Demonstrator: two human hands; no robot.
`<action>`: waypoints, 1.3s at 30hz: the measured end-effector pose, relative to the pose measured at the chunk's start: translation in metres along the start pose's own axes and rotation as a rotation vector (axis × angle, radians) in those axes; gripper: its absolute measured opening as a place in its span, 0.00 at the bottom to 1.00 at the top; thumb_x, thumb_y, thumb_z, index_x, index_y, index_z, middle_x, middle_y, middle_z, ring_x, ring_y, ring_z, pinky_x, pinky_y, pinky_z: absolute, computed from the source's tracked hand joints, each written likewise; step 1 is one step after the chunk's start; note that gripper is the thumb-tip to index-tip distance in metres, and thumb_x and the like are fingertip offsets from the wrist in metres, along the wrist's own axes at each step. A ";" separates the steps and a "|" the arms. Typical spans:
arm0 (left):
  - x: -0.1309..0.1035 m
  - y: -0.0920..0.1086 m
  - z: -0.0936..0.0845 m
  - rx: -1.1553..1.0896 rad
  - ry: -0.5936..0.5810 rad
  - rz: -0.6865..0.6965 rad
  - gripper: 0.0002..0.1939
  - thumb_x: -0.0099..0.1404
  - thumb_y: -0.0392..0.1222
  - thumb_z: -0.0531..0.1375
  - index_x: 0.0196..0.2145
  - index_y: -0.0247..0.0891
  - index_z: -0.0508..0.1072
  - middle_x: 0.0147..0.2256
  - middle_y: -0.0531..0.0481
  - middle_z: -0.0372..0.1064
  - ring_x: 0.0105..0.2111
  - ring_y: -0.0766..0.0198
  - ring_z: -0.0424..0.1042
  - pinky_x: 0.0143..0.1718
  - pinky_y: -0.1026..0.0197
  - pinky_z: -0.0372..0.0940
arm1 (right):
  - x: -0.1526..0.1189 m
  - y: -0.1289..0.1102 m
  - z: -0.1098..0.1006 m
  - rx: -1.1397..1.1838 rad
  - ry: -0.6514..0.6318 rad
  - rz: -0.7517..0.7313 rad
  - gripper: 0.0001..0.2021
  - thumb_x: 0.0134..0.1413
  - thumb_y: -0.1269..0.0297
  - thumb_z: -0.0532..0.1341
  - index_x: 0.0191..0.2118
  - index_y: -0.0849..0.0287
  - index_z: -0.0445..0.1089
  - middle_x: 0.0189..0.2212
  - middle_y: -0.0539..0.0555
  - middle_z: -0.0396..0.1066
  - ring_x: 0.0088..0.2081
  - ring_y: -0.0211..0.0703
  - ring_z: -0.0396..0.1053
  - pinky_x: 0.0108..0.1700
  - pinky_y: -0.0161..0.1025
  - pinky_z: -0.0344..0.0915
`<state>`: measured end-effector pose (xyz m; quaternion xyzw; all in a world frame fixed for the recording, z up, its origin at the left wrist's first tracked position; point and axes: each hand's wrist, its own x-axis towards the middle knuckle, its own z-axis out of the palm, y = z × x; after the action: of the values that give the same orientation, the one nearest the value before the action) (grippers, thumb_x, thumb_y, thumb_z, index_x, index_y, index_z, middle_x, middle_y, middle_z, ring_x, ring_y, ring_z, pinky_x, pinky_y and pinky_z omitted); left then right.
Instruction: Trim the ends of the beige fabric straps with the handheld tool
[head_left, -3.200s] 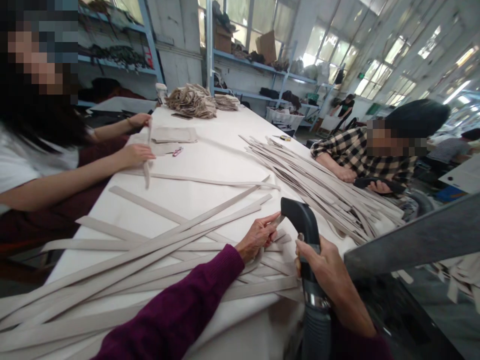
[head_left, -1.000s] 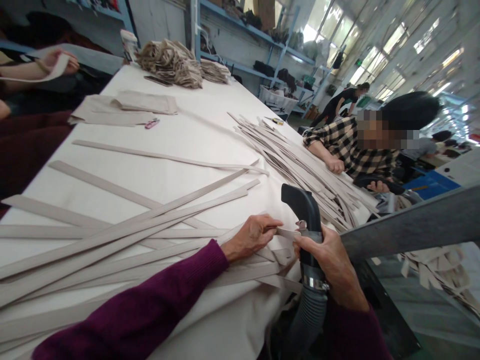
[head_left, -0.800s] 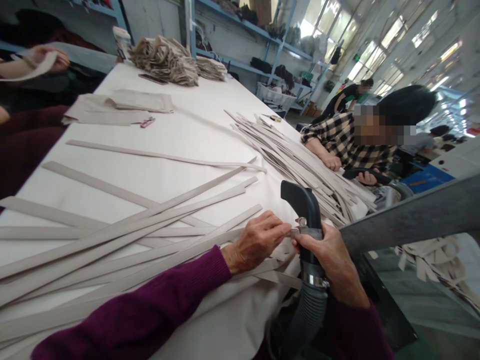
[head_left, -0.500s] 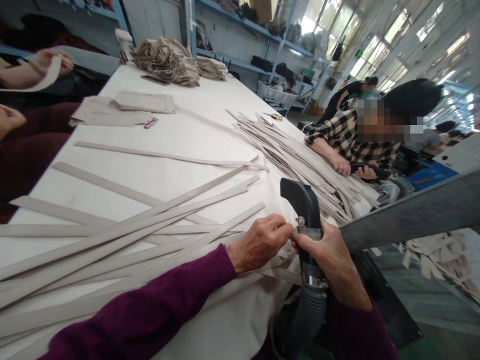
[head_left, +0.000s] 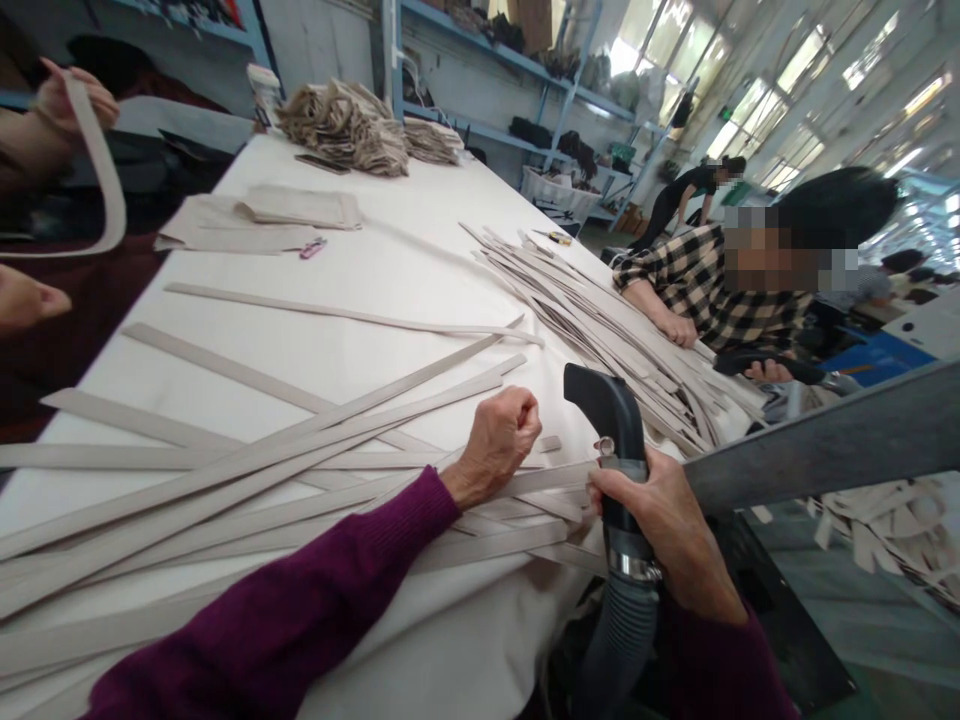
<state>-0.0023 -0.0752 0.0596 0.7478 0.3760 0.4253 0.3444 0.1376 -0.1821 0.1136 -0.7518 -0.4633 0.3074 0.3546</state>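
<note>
My right hand point(head_left: 667, 515) is wrapped round a black hose nozzle point(head_left: 611, 400), which stands upright with its mouth bent to the left. A ribbed hose point(head_left: 621, 610) runs down from it, joined by a metal clamp. The end of a beige fabric strip point(head_left: 547, 480) meets my right thumb and fingertips. My left hand point(head_left: 499, 440) is closed, to the left of the nozzle and apart from it. Its curled fingers hide whatever may be in them. Beneath it several beige strips point(head_left: 247, 455) lie criss-crossed on the white table point(head_left: 420, 270).
A bundle of strips point(head_left: 592, 310) lies along the right side, by a person in a checked shirt point(head_left: 675, 275) with another black nozzle point(head_left: 772, 365). At left, a person's hand point(head_left: 75, 100) lifts a strip. A grey metal beam point(head_left: 825, 415) crosses at right.
My left hand has moved away from the nozzle, left and upward, still closed. My right hand keeps its grip. The person at left has shifted the lifted strip, which now hangs in a curve.
</note>
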 end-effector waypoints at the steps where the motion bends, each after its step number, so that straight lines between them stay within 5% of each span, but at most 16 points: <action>1: 0.001 -0.002 -0.003 -0.060 -0.181 0.013 0.08 0.57 0.35 0.52 0.23 0.34 0.69 0.21 0.52 0.59 0.23 0.70 0.57 0.27 0.67 0.53 | 0.002 0.000 -0.001 0.007 0.008 0.001 0.04 0.43 0.67 0.59 0.26 0.60 0.63 0.16 0.46 0.66 0.17 0.36 0.62 0.17 0.30 0.60; 3: 0.001 -0.005 -0.007 -0.255 -0.593 -0.004 0.11 0.58 0.41 0.53 0.27 0.33 0.72 0.21 0.52 0.60 0.22 0.70 0.57 0.24 0.68 0.52 | 0.005 0.001 -0.003 0.011 0.025 0.007 0.05 0.43 0.66 0.60 0.27 0.61 0.64 0.16 0.47 0.66 0.17 0.35 0.62 0.18 0.30 0.60; 5: 0.000 -0.007 -0.011 -0.482 -0.870 -0.087 0.14 0.59 0.46 0.54 0.32 0.32 0.73 0.20 0.53 0.59 0.19 0.72 0.55 0.21 0.69 0.50 | 0.007 0.001 -0.004 -0.001 0.032 0.012 0.05 0.43 0.65 0.59 0.27 0.61 0.64 0.16 0.47 0.66 0.17 0.36 0.63 0.18 0.31 0.61; 11: -0.013 -0.014 -0.008 -0.886 -1.171 -0.384 0.20 0.59 0.53 0.54 0.36 0.31 0.72 0.20 0.52 0.61 0.16 0.74 0.55 0.19 0.69 0.50 | 0.013 0.003 -0.006 -0.068 0.079 -0.016 0.04 0.40 0.67 0.59 0.25 0.62 0.64 0.16 0.47 0.65 0.17 0.35 0.62 0.19 0.30 0.60; 13: -0.018 -0.019 -0.003 -0.959 -1.136 -0.431 0.20 0.58 0.52 0.56 0.39 0.31 0.70 0.20 0.52 0.62 0.15 0.74 0.55 0.17 0.69 0.49 | 0.016 0.003 -0.005 -0.066 0.075 -0.013 0.04 0.40 0.67 0.58 0.25 0.61 0.64 0.15 0.47 0.65 0.17 0.35 0.62 0.18 0.30 0.59; 17: -0.019 -0.031 0.005 -1.023 -0.729 -0.494 0.23 0.57 0.52 0.56 0.43 0.31 0.66 0.20 0.55 0.59 0.12 0.78 0.50 0.13 0.71 0.42 | 0.013 0.001 -0.005 -0.060 0.063 0.024 0.05 0.43 0.65 0.58 0.27 0.61 0.63 0.15 0.48 0.66 0.17 0.37 0.64 0.18 0.31 0.60; 20: -0.016 -0.037 0.006 -1.006 -0.582 -0.517 0.27 0.57 0.50 0.56 0.51 0.31 0.59 0.20 0.55 0.61 0.11 0.78 0.49 0.13 0.72 0.42 | -0.003 0.000 -0.006 -0.100 0.019 0.055 0.07 0.45 0.62 0.57 0.26 0.60 0.62 0.15 0.48 0.67 0.17 0.37 0.64 0.18 0.31 0.60; 27: -0.017 -0.036 0.010 -0.948 -0.506 -0.440 0.29 0.60 0.48 0.53 0.57 0.36 0.54 0.19 0.54 0.61 0.11 0.76 0.50 0.12 0.72 0.43 | -0.036 -0.002 0.014 -0.030 -0.140 0.068 0.05 0.47 0.63 0.55 0.27 0.59 0.62 0.13 0.45 0.65 0.17 0.36 0.63 0.20 0.30 0.59; 32: -0.020 -0.035 0.011 -0.915 -0.513 -0.429 0.32 0.59 0.51 0.54 0.58 0.36 0.54 0.19 0.54 0.62 0.11 0.77 0.51 0.13 0.72 0.43 | -0.017 -0.008 0.025 -0.021 -0.084 0.052 0.04 0.46 0.65 0.56 0.29 0.59 0.61 0.13 0.45 0.65 0.16 0.36 0.63 0.18 0.30 0.59; 39: -0.013 -0.040 0.006 -1.055 -0.524 -0.554 0.33 0.55 0.48 0.58 0.56 0.35 0.56 0.19 0.55 0.61 0.11 0.79 0.47 0.13 0.72 0.40 | -0.007 -0.009 0.013 -0.019 -0.010 0.060 0.08 0.47 0.61 0.56 0.31 0.60 0.60 0.15 0.47 0.67 0.17 0.39 0.65 0.19 0.32 0.62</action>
<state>-0.0125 -0.0682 0.0191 0.4325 0.1993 0.2519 0.8425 0.1207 -0.1823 0.1150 -0.7670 -0.4451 0.3173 0.3359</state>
